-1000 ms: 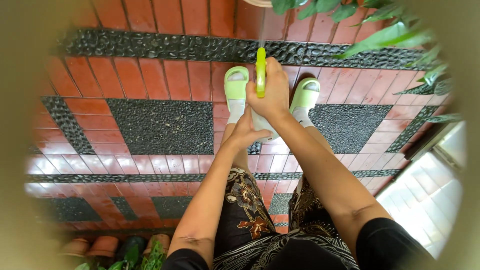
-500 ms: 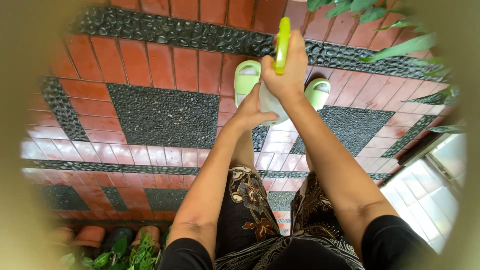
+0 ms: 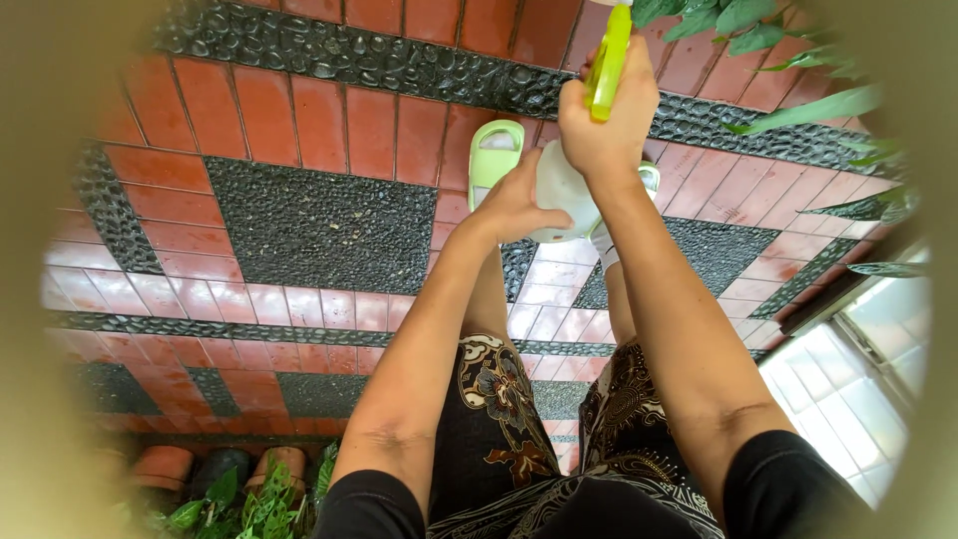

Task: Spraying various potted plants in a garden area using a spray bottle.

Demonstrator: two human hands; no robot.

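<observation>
Spray bottle (image 3: 564, 195) raised up-right w/ both hands: right hand (image 3: 609, 125) gripping top, left hand (image 3: 514, 205) cupping base.

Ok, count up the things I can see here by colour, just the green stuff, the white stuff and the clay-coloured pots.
Green: 3, the spray head and two slippers.
White: 1, the spray bottle body, gripped by the right hand and steadied by the left hand.
Clay-coloured pots: 2 showing at the bottom left.
Total: 6.
</observation>
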